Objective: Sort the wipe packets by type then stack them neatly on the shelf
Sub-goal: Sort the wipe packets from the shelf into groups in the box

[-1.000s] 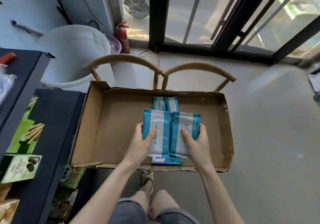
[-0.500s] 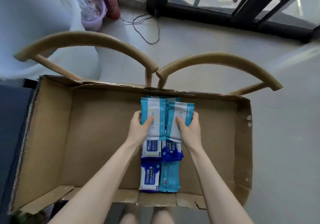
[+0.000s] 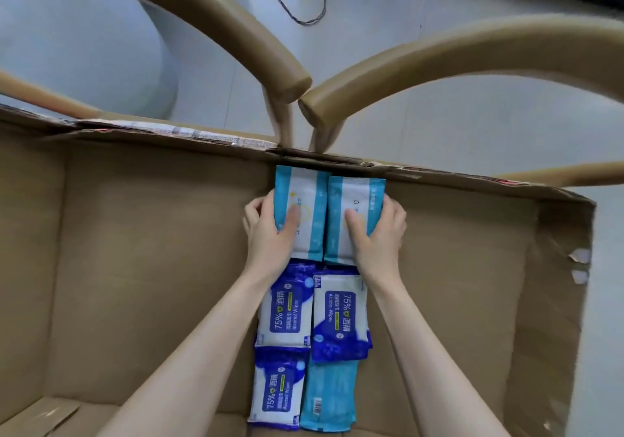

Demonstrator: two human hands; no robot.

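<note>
Filling most of the frame is a cardboard box (image 3: pixel 135 268), with two curved wooden chair backs (image 3: pixel 439 58) just past its far wall at the top. Wipe packets sit in a double row down the box's middle. Three dark-blue alcohol wipe packets (image 3: pixel 287 315) and a teal packet (image 3: pixel 329 396) (barcode up) lie lower centre. Left hand (image 3: pixel 270 234) grips the left light-blue packet (image 3: pixel 310 207) and right hand (image 3: pixel 378 234) grips the right light-blue packet (image 3: pixel 358 200), thumbs on top, both packets against the far wall. A thin cable (image 3: pixel 297 4) lies on the floor, top centre.
</note>
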